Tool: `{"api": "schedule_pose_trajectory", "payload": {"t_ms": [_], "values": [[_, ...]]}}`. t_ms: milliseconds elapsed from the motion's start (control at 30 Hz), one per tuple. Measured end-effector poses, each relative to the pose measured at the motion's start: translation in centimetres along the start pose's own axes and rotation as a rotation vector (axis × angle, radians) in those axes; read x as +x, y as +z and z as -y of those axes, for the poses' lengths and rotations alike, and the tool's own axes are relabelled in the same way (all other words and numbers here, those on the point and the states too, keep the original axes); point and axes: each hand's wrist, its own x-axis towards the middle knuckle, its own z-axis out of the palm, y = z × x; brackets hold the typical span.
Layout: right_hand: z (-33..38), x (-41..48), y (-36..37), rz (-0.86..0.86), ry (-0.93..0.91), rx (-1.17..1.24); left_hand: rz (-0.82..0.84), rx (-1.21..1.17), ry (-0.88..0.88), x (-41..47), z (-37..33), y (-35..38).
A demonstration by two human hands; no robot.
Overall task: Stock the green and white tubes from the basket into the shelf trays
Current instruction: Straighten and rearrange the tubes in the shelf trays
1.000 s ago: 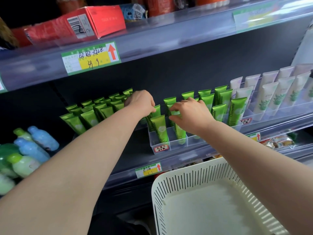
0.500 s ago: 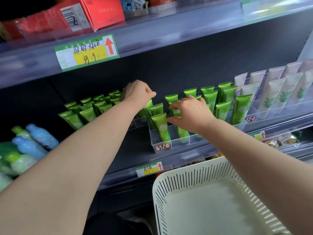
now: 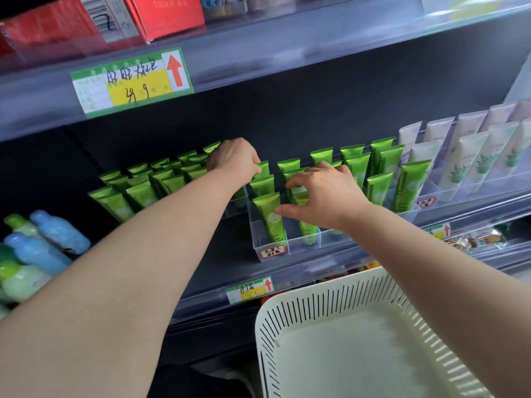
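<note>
Centre frame: left hand (image 3: 234, 158) pinches the rear tube (image 3: 263, 168) upright; right hand (image 3: 324, 196), apparently gripping a second tube (image 3: 296, 175), seats it in the tray (image 3: 304, 247).

The green tubes (image 3: 268, 216) have a satiny, metallic-sheen plastic skin. They stand in a clear, glossy plastic tray (image 3: 304, 249). Right of the tray, the white tubes (image 3: 471, 165) look smooth and matt. Below it, the cream basket (image 3: 316, 285) is dull slotted plastic. Above it, the price label (image 3: 129, 81) is paper.

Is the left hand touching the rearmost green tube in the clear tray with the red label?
Touching. The head view shows the left hand pinching the top edge of the rear green tube, with no gap between them.
</note>
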Motion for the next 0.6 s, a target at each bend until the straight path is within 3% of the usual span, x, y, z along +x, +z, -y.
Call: {"api": "schedule_pose_trajectory", "payload": {"t_ms": [600], "values": [[2.3, -0.1, -1.3, -0.075, -0.031, -0.011, -0.065, -0.126, 0.045, -2.1, 1.3, -3.1]]}}
